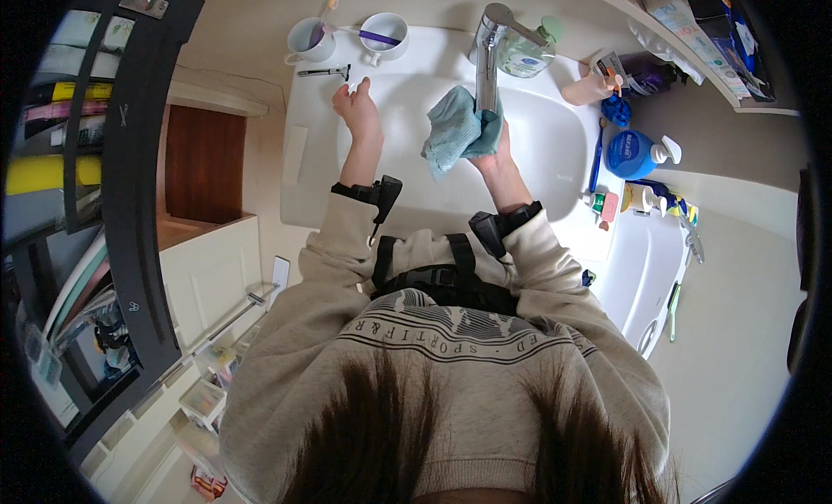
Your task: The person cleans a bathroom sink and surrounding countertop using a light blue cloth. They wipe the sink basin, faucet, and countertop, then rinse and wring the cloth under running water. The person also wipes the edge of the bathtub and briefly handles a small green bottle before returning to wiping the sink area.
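Note:
A teal cloth (453, 128) is bunched up below the spout of the chrome faucet (486, 68), over the white sink basin (546, 140). My right hand (497, 154) holds it from underneath; most of the fingers are hidden by the cloth. Over the basin's left side, my left hand (361, 114) is empty with its fingers apart. Just beyond its fingertips a razor (325, 72) lies on the sink ledge. Behind that are a white mug (302, 41) with a toothbrush and a second white mug (398, 46) with a purple-handled toothbrush (379, 37) across it.
A green soap bottle (524, 55) stands right of the faucet. Along the right rim are a peach bottle (583, 90), a blue toothbrush (597, 156) and a blue pump bottle (629, 154). A bathtub (640, 270) adjoins on the right. A dark shelf frame (127, 179) rises at left.

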Motion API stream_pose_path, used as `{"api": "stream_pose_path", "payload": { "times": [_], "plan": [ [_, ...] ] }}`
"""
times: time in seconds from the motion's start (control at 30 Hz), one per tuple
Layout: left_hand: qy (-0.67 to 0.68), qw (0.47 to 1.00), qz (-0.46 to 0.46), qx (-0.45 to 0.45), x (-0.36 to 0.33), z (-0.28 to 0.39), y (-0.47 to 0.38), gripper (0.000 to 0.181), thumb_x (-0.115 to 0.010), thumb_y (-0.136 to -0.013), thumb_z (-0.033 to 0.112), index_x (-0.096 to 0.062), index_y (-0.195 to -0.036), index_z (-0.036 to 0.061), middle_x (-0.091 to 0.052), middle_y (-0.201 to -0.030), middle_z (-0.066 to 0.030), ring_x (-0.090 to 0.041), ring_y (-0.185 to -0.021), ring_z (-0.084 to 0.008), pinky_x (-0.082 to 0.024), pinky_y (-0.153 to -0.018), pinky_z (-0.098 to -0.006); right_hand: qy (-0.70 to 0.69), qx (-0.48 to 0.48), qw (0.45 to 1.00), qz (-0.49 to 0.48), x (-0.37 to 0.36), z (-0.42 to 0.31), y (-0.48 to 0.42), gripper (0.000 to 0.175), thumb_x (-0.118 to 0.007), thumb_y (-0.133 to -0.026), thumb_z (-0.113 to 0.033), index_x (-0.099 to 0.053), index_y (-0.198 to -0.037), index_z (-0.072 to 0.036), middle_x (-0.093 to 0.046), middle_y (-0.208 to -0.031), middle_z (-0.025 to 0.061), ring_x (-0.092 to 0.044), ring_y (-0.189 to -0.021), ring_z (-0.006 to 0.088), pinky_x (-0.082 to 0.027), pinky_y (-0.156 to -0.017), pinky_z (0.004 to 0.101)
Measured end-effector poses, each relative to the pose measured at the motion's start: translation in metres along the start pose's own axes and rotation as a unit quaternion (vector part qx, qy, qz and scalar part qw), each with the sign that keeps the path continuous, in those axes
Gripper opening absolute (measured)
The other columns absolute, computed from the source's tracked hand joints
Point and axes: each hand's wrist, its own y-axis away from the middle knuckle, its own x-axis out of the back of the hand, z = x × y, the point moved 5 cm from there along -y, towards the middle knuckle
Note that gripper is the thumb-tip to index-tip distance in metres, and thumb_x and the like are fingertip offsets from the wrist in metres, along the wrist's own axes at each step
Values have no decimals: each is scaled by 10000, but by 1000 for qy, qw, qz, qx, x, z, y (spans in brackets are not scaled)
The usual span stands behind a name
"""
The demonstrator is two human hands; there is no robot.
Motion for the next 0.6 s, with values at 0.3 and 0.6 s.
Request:
{"api": "stream_pose_path", "payload": {
  "times": [0.3,0.6],
  "plan": [
    [39,995,-77,-42,-12,14,23,461,-626,-786,203,-435,-1146,-14,-361,-1149,-140,-418,-1028,-203,-352,-899,-325,69,-12,997,18,15,-9,-19,360,-307,-917,-254,-543,-996,6,-580,-925,163,-564,-834,300,-481,-770,426],
    [48,975,-176,-125,-47,58,60,386,-611,-801,169,-481,-1115,-14,-483,-1071,-104,-470,-990,-168,-370,-868,-284,294,163,932,135,27,-40,-18,399,-341,-948,-342,-512,-1102,-16,-587,-959,96,-570,-862,209,-467,-779,344]
  ]
}}
